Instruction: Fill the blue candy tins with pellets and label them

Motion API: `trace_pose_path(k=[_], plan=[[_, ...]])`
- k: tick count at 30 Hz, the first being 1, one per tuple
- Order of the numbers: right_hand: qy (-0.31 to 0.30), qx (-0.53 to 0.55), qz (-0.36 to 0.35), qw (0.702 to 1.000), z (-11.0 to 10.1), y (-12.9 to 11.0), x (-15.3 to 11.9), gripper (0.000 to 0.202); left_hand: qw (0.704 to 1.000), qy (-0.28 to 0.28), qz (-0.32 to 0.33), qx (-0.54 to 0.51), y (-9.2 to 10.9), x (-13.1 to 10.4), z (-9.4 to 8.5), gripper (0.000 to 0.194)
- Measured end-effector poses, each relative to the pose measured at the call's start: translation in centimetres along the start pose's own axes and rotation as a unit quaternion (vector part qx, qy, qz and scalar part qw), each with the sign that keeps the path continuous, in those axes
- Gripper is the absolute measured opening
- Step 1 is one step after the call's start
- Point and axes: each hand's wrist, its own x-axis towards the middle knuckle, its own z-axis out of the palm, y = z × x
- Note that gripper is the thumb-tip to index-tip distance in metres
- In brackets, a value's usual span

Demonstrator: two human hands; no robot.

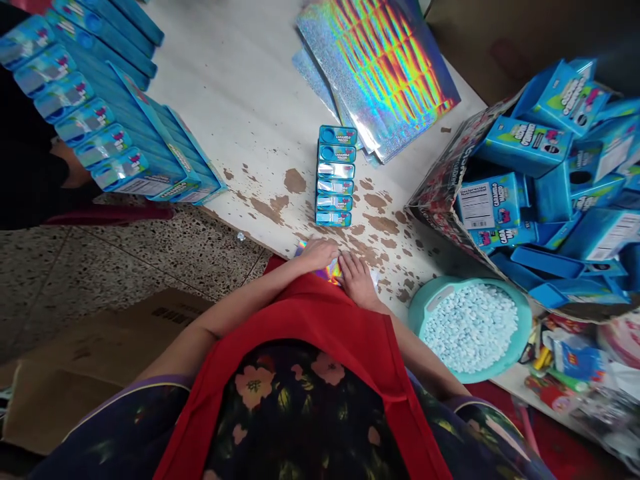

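Note:
At the table's near edge, my left hand point(320, 254) is closed with curled fingers on a small shiny holographic sheet point(332, 271). Close beside it, my right hand point(358, 278) has its bent fingers on the same sheet's right part; its thumb is hidden. The sheet lies low against my red apron, partly covered by both hands. Just beyond my hands stands a short row of blue candy boxes point(335, 187) marked "Caramelo Macizo". Silver strips shine on the tops of several of them, while the two farthest show a round mark.
Larger holographic sheets point(375, 73) lie at the back. A carton point(450, 200) full of loose blue boxes stands right, beside a turquoise tub point(424, 293) of pale candies. Rows of blue boxes point(120, 147) fill the left, near another person's hand point(70, 165). A cardboard box point(95, 360) sits lower left.

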Motion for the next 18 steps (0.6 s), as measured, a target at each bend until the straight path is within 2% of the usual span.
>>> trace_pose_path(k=[3, 5, 8, 12, 14, 16, 18], plan=[[-0.004, 0.007, -0.031, 0.999, -0.2, 0.5, -0.8, 0.047, 1.0, 0.0, -0.008, -0.003, 0.1, -0.1, 0.1, 0.029], [0.019, 0.025, -0.033, 0.999, -0.7, 0.5, -1.0, 0.038, 1.0, 0.0, -0.01, -0.007, 0.3, -0.1, 0.1, 0.028], [0.049, 0.052, -0.014, 0.997, -2.0, -0.1, -0.6, 0.026, 1.0, 0.003, -0.014, -0.014, 0.4, 0.0, 0.0, 0.027], [0.082, 0.072, 0.028, 0.994, -4.4, -1.2, 0.2, 0.024, 0.999, 0.014, -0.014, -0.036, 0.2, -0.4, -0.1, 0.03], [0.116, 0.115, 0.045, 0.985, -5.9, -1.7, 0.4, 0.02, 0.991, 0.05, 0.031, -0.12, 0.2, -1.1, -0.4, 0.034], [0.138, 0.174, 0.061, 0.973, -7.5, -2.1, 0.5, 0.015, 0.964, 0.071, 0.111, -0.232, 0.5, -2.3, -0.8, 0.034], [0.147, 0.217, 0.076, 0.962, -8.9, -2.4, 0.5, 0.011, 0.941, 0.044, 0.158, -0.296, 0.9, -3.5, -1.3, 0.03]])
